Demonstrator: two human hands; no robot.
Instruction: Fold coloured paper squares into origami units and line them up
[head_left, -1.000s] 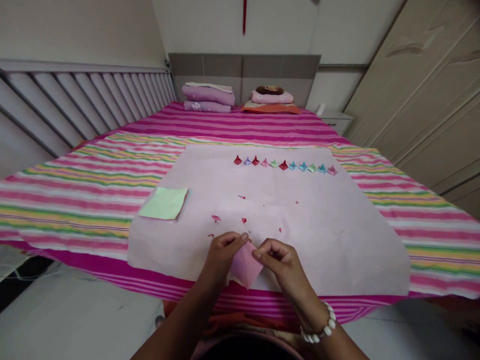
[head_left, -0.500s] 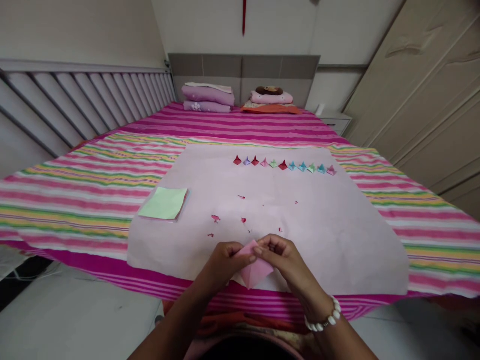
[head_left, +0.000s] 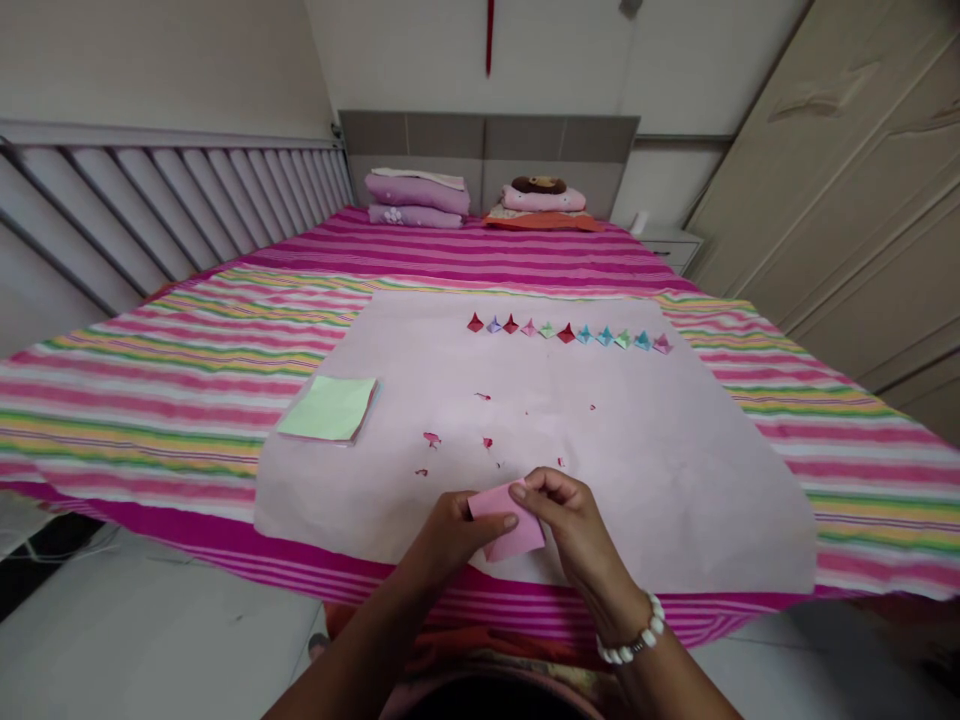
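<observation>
A folded piece of pink paper (head_left: 517, 540) is held between my two hands, just above the near edge of the pale sheet. My left hand (head_left: 452, 530) grips its left side, thumb lying across the front. On the upper right, my right hand (head_left: 566, 505) pinches the paper between thumb and fingers; a white bead bracelet (head_left: 634, 640) circles that wrist. Small torn red and pink paper scraps (head_left: 431, 439) lie scattered beyond my hands. Farther back stands a row of several small folded paper pieces (head_left: 567, 333) in red, purple, pink, green and blue.
A stack of square paper (head_left: 330, 408), light green on top, lies on the left of the large pale sheet (head_left: 675, 480). The sheet covers a striped bed (head_left: 150, 400). Folded bedding (head_left: 416, 195) sits by the headboard. White rails (head_left: 187, 200) line the left side.
The pink paper has been turned in my hands, from a pointed diamond to a squarer outline. My right thumb has shifted on its upper part, and the right wrist has moved slightly left.
</observation>
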